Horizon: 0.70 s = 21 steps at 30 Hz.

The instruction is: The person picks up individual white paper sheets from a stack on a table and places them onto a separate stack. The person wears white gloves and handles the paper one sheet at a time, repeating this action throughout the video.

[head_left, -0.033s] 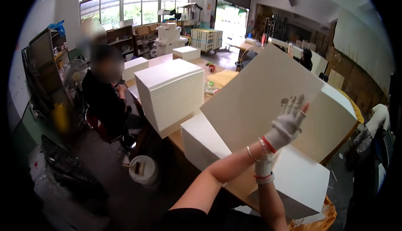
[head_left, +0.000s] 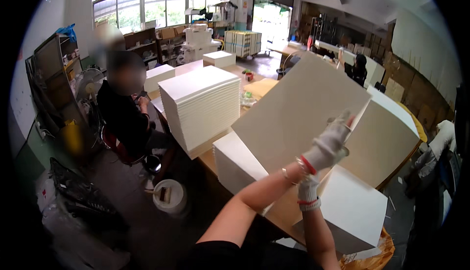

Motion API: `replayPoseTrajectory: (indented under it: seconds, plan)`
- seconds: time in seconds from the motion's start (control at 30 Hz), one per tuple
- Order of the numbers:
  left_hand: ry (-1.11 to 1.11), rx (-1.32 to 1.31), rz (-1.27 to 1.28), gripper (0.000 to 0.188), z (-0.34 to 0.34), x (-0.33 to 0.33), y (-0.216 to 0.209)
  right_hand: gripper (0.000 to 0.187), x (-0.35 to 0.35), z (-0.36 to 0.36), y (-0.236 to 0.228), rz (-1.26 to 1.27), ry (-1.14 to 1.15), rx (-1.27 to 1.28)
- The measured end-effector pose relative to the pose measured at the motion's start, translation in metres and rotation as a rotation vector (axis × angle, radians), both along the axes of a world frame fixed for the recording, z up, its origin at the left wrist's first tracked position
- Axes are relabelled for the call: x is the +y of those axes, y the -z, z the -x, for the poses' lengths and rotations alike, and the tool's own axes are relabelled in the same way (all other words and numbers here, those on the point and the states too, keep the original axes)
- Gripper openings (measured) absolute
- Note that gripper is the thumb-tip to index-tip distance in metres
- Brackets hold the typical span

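Observation:
A large white board (head_left: 293, 116) stands tilted in front of me, above the tabletop. My left hand (head_left: 329, 145), in a white glove with a red band at the wrist, reaches across to its right-hand edge. Its fingers are stretched out along the surface, somewhat blurred. Under and behind it, my right hand (head_left: 308, 190) shows mostly as a gloved cuff; its fingers are largely hidden. Close to the hands are a white stack (head_left: 355, 206) at the near right, another white stack (head_left: 237, 160) on the left and a larger white block (head_left: 382, 133) at the right.
A tall stack of white sheets (head_left: 200, 111) stands on the brown table (head_left: 210, 164). To the left a person (head_left: 122, 108) sits beside it. A white bucket (head_left: 170, 199) with a brush is on the floor, and orange wrapping (head_left: 377, 250) lies below the near right stack.
The tilted board has shifted left and slightly down, uncovering more of the white block at the right. My left hand has moved a little left with it.

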State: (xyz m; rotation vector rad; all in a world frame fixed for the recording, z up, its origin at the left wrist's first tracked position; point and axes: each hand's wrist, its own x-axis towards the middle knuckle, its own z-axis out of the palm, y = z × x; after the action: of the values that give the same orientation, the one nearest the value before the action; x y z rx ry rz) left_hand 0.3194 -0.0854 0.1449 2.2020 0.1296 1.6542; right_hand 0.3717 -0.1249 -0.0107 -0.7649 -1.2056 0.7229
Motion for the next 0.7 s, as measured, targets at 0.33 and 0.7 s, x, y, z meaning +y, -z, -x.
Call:
replayPoseTrajectory:
  seconds: [0.33,0.7]
  plan:
    - [-0.924,0.604,0.262,0.044,0.284,0.106,0.133,0.039,-0.007,0.056,-0.032,0.470,0.052,0.093]
    - [-0.069,0.417,0.934,0.042,0.336,0.122,0.137,0.064,-0.063,0.066,-0.022,0.262,0.250,-0.800]
